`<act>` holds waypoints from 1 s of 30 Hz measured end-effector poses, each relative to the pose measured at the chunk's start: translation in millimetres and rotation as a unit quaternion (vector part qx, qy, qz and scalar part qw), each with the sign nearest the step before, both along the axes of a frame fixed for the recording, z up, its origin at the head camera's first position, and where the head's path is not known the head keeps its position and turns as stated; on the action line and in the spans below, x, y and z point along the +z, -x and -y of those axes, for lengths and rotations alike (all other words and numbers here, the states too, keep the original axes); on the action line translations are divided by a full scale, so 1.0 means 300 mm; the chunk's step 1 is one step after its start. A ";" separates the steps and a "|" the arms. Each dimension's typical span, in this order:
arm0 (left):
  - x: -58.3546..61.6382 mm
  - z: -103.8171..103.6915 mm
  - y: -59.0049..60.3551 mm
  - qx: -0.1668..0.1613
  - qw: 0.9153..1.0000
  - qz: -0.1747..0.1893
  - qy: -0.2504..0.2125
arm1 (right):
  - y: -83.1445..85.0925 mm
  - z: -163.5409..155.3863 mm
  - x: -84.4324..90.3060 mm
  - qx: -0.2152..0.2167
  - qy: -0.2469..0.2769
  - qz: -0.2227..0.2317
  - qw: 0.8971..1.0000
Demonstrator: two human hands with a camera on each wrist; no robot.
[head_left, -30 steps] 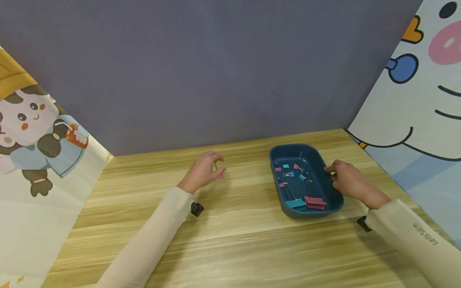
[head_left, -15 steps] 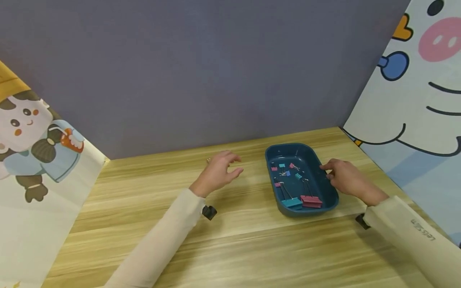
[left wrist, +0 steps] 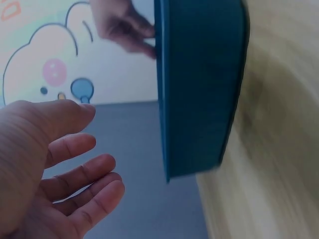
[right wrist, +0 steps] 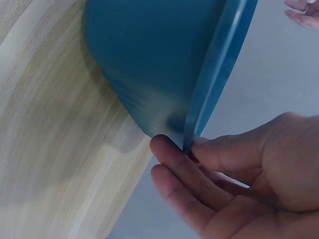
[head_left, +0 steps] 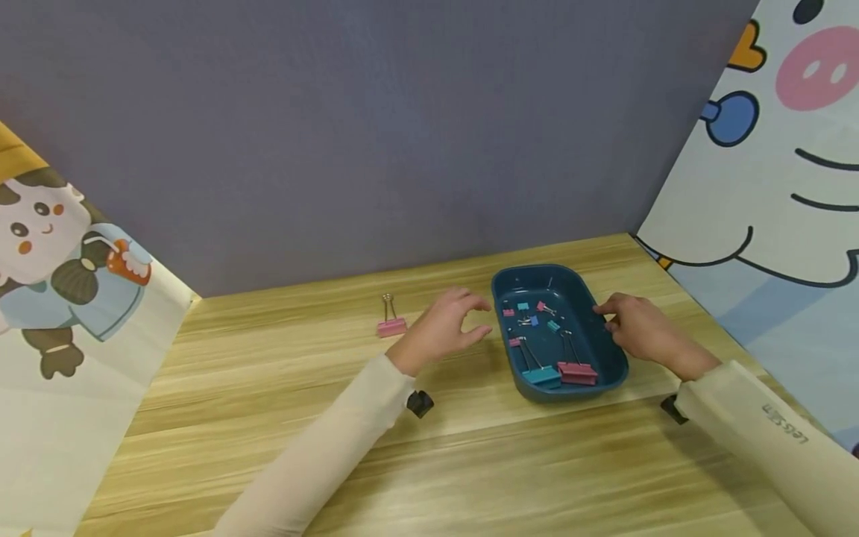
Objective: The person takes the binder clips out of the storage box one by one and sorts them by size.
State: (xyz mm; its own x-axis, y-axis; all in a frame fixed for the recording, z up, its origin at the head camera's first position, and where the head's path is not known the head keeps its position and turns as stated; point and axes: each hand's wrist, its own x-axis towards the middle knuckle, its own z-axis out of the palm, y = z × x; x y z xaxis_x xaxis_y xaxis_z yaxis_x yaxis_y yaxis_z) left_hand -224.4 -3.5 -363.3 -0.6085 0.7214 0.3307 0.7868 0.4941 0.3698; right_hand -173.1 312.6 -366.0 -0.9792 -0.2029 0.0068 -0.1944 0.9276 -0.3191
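Note:
My left hand [head_left: 446, 328] hovers by the left rim of a dark blue plastic bin [head_left: 607, 350]. Nothing is between its curved, spread fingers [left wrist: 82, 177], and the thumb stands apart from them. On the opposite side, my right hand [head_left: 644, 335] pinches the bin's right rim between thumb and fingers [right wrist: 184, 186]. Inside lie a large teal binder clip [head_left: 542, 377], a large dark pink binder clip [head_left: 577, 373] and several small pink, teal and blue ones. A pink binder clip [head_left: 392, 327] with its handles pointing away lies on the table, left of my left hand.
The wood-grain table [head_left: 255, 373] ends at a grey panel [head_left: 403, 149] at the back. Cartoon-printed panels stand at the left [head_left: 74, 276] and right [head_left: 772, 186].
My left hand has moved right towards the bin, uncovering the pink binder clip on the table. My right hand keeps its hold on the rim. The head view has shifted slightly.

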 end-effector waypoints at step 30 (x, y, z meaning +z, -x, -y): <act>-0.061 -0.360 -0.075 -0.088 0.983 0.024 0.160 | 0.010 -0.003 0.011 0.007 -0.014 0.003 1.000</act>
State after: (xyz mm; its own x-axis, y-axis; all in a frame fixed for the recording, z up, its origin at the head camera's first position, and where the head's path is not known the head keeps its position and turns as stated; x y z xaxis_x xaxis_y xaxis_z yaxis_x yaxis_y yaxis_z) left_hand -202.1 104.5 -381.6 -0.4748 0.8790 0.0434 0.8557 0.4495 0.2564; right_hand -176.1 313.6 -362.7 -0.9764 -0.2157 -0.0056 -0.2045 0.9335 -0.2946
